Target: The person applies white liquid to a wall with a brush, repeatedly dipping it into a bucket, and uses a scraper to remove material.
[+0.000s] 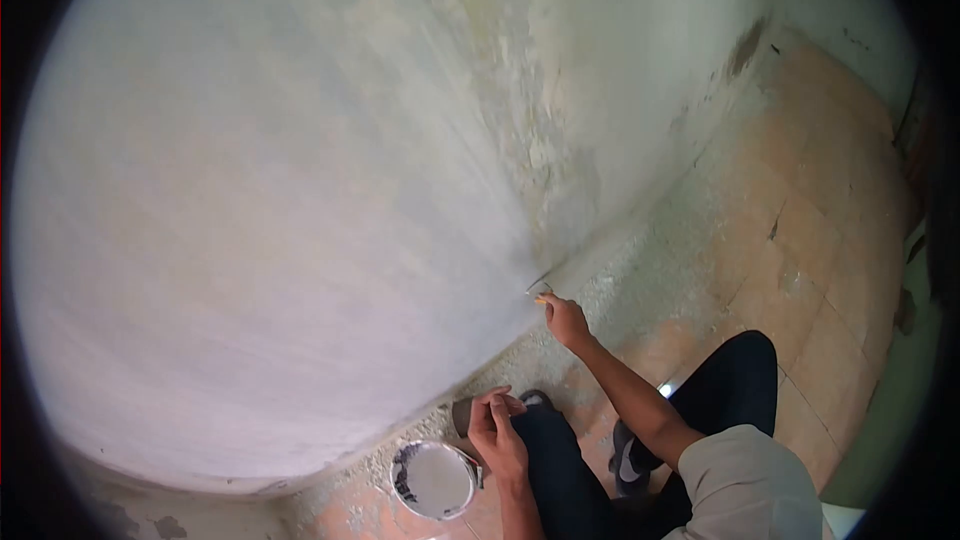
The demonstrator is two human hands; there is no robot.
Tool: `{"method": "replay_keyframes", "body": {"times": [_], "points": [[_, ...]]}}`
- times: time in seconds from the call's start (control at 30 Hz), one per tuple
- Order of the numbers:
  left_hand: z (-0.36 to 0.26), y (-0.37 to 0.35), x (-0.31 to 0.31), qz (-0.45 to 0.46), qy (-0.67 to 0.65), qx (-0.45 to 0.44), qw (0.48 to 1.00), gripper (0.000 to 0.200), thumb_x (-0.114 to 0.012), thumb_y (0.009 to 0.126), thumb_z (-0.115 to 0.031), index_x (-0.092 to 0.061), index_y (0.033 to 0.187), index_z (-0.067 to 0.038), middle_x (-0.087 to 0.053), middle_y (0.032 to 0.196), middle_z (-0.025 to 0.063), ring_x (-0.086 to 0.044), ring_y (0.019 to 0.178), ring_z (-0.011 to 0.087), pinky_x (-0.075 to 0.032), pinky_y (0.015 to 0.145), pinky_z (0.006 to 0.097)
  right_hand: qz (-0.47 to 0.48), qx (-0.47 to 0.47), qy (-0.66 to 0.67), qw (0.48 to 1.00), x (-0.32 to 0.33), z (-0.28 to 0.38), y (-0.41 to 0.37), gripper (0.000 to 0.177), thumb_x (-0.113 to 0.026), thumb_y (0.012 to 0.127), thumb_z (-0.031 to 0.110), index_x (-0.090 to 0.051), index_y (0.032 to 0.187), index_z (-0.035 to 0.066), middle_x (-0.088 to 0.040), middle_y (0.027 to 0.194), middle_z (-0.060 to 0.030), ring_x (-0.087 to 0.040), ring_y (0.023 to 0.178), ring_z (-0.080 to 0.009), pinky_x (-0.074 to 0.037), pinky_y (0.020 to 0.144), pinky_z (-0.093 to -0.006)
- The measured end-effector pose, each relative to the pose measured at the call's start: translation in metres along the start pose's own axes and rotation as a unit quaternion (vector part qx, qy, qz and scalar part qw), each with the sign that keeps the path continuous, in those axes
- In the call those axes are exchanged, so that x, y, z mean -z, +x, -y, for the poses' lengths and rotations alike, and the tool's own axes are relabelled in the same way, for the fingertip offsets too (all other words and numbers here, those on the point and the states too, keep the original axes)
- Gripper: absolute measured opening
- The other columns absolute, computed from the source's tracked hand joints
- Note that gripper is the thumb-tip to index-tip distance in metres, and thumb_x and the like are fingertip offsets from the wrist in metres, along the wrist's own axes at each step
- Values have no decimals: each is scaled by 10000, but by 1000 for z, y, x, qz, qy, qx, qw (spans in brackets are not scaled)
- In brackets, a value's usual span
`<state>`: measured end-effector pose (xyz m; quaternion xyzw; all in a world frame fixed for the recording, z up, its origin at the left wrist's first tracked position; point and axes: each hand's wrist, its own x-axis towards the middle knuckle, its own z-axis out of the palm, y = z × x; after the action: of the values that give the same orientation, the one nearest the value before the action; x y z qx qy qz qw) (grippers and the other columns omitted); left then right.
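My right hand [567, 320] is closed around the short yellowish handle of a putty knife [539, 287]. Its thin blade meets the foot of the pale wall [300, 220], right where two wall faces come together in a corner. Lower down, my left hand [500, 430] is held near my knee with its fingers bent together. A flat grey-brown piece [462, 417] shows just beside those fingers; I cannot tell whether they grip it. Close to the left hand stands a round bucket [398, 480] with smooth whitish paste [440, 478] inside.
Peeling, flaked plaster [535, 140] runs up the corner above the putty knife. Pale crumbs and dust [640, 260] lie along the wall's foot on the orange tiled floor [800, 240]. My bent legs [560, 470] and shoes are close to the bucket.
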<state>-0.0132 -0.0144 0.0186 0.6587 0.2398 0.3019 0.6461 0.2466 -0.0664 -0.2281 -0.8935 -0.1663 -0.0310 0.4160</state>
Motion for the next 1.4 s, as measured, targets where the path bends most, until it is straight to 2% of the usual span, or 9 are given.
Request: {"method": "replay_keyframes", "body": {"times": [0.23,0.43,0.63,0.73,0.87,1.03,1.13,1.17,1.4], "points": [[2,-4,-6,14,-32,-33,999,283,-580,1167,-206,-735,1129,27,-729,850,80,-689,780,137,-566,749,300,-135,155,147,968,257,238,49,376,-660,1060,75,-757,1415,149,-643,763,-271,-637,608,-347,-518,623,-433],[-3,-8,2,-2,42,-81,996,270,-574,1141,-180,-743,1102,27,-734,808,90,-706,739,142,-563,718,324,-167,204,174,949,337,330,63,419,-646,1077,71,-712,1481,161,-569,721,-265,-495,536,-291,-463,574,-390],[-14,-11,18,-13,97,-104,990,237,-572,1130,-166,-747,1097,-9,-716,767,78,-700,694,153,-547,679,320,-149,203,96,963,204,195,42,397,-631,1071,88,-731,1449,160,-695,864,-290,-702,751,-477,-552,658,-499],[-12,-9,21,-31,112,-108,987,210,-585,1115,-150,-751,1096,-23,-731,765,84,-704,676,166,-541,662,329,-72,142,33,987,142,102,16,348,-629,1074,155,-768,1392,176,-756,984,-267,-755,932,-455,-596,812,-528],[-13,-10,24,-42,118,-103,987,189,-598,1107,-153,-751,1099,-44,-749,789,113,-740,699,222,-559,682,368,4,111,-11,994,154,120,40,309,-623,1069,171,-790,1324,119,-787,1175,-231,-736,1115,-447,-588,975,-535],[-3,1,17,-28,153,-115,981,159,-618,1083,-161,-744,1085,-64,-761,852,133,-762,762,298,-583,729,425,29,217,-119,968,285,264,179,246,-637,1008,203,-780,1081,17,-765,1102,-281,-723,1076,-500,-581,939,-571],[4,3,16,-24,183,-122,975,144,-636,1067,-174,-744,1084,-81,-777,931,138,-765,808,329,-584,745,454,28,209,-66,975,402,385,213,317,-672,982,158,-798,1251,46,-777,1237,-249,-728,1201,-444,-579,1025,-504],[4,0,17,-23,187,-124,974,137,-640,1062,-173,-742,1081,-84,-781,954,142,-765,823,339,-587,752,461,-26,291,-89,952,440,425,211,379,-651,958,62,-806,1304,56,-776,882,-130,-677,673,-191,-548,612,-392],[-14,-12,23,10,253,-141,957,120,-648,1035,-167,-736,1078,-97,-789,1012,150,-767,870,374,-596,803,502,-27,232,12,972,607,634,182,386,-544,1084,157,-762,1378,32,-594,756,-20,-486,570,-98,-364,474,-273]]}}
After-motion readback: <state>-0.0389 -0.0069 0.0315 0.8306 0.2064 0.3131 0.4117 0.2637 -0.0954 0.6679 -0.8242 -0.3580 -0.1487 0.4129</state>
